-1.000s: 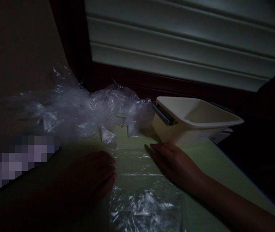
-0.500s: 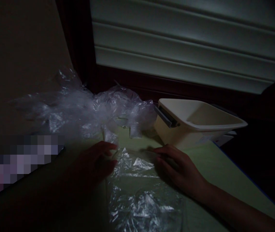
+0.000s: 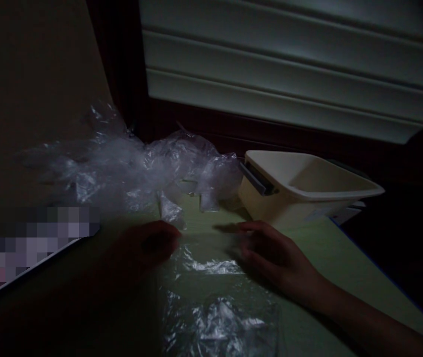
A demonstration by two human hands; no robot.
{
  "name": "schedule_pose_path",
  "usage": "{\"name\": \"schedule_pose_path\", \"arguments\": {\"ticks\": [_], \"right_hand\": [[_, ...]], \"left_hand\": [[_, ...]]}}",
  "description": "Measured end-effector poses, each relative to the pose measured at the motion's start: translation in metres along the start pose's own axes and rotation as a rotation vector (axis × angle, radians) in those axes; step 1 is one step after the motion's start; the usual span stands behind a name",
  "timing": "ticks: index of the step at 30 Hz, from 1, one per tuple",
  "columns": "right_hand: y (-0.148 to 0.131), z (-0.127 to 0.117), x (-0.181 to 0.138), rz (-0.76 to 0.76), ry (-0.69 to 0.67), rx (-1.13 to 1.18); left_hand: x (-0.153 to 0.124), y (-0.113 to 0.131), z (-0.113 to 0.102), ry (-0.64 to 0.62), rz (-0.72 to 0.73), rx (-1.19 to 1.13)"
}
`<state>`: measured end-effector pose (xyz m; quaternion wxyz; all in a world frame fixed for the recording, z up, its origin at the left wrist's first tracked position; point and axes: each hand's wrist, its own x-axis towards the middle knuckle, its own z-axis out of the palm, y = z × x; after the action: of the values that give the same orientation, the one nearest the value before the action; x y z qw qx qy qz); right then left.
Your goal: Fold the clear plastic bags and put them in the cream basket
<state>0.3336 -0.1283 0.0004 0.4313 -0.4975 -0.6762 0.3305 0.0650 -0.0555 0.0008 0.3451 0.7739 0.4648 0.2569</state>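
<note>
A clear plastic bag [image 3: 211,270] lies flat on the pale green mat [image 3: 330,258] in front of me, with crumpled clear plastic at its near end. My left hand [image 3: 142,248] is in deep shadow at the bag's left edge, its fingers curled onto the plastic. My right hand [image 3: 274,253] lies on the bag's right side with its fingers stretched out towards the left, slightly smeared by motion. Both hands rest near the bag's far edge.
A heap of crumpled clear plastic [image 3: 122,168] fills the far left of the mat. A white plastic tub [image 3: 304,191] with a grey handle stands tilted at the far right. Closed blinds [image 3: 289,64] hang behind. The room is very dark.
Both hands slid along the bag's far part; my left hand went from flat to curled on the plastic edge. The bag's raised wrinkles from half a second ago have flattened.
</note>
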Motion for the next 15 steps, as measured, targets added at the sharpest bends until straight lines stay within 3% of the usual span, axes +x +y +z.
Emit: {"name": "schedule_pose_path", "arguments": {"ticks": [4, 8, 15], "right_hand": [[0.004, -0.003, 0.002, 0.156, -0.019, 0.140], [0.006, -0.007, 0.007, 0.177, -0.032, 0.088], [0.003, -0.011, 0.007, 0.171, -0.021, -0.036]], "left_hand": [[0.002, -0.002, -0.001, 0.050, -0.011, -0.057], [0.002, 0.003, -0.006, -0.031, -0.028, -0.010], [-0.001, 0.012, -0.014, -0.053, 0.040, 0.061]]}}
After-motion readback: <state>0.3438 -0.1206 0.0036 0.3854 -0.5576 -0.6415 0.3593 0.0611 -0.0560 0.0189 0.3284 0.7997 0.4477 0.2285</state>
